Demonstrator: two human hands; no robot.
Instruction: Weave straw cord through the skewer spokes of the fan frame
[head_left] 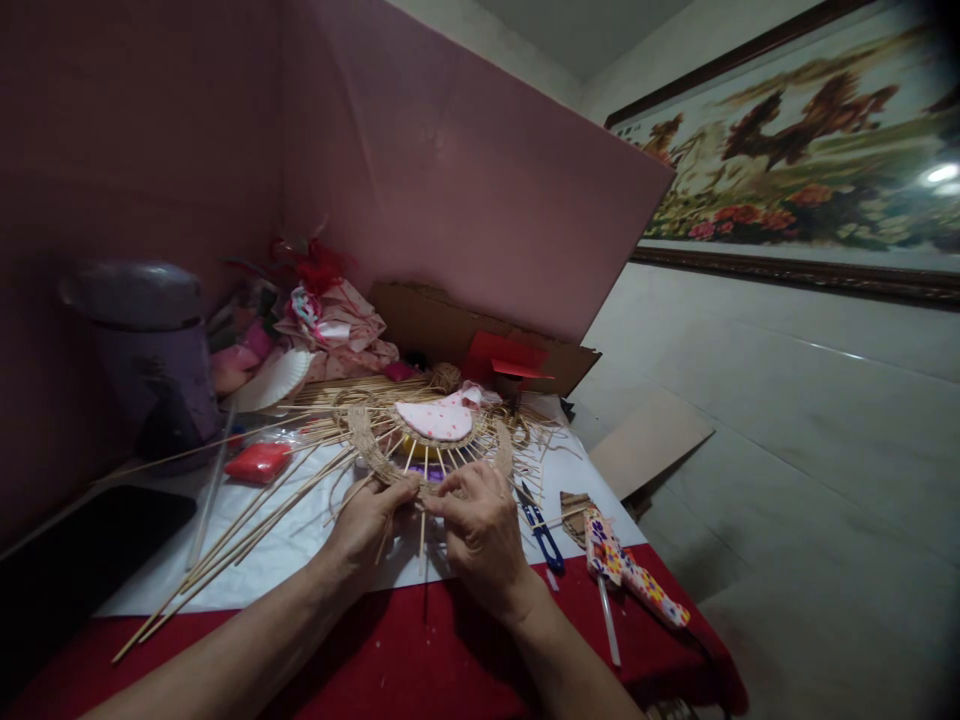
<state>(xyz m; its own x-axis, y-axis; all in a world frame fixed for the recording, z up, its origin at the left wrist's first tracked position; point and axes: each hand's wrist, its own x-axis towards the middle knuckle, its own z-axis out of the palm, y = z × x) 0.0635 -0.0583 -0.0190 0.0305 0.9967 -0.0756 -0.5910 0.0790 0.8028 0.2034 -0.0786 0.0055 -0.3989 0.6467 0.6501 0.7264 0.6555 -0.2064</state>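
A: Where is the woven piece [366, 440] placed?

B: It is over the white sheet [292, 565], which lies upon the red cloth [375, 650] of the table. Thin spokes [426, 462] reach across its ring of braided twine, and a spotted fabric [433, 418] in the shape of a half-moon sits at the upper part. Whether the ring rests on the sheet or is lifted, this cannot be told.

A: How do the person's hands hold it?

B: The left hand [375, 512] has the thumb and the fingers closed on the lower rim, so this grip is narrow and it holds the woven piece. The right hand [480, 525] is just beside, with bent fingertips touching the same rim. One cannot tell if a strand is pinched between them.

A: Which things are near the right edge of the table?

B: The blue snips [541, 530] lie between the right hand and this edge. Closer to the near right corner is a flowered glue gun [626, 575], with a clear stick [608, 620] beside it.

A: And towards the left?

B: Long loose sticks [240, 540] lie aslant, their ends pointing to the near left corner. Behind them is a red packet [259, 463], and farther left stands a purple container [169, 375] with a grey lid.
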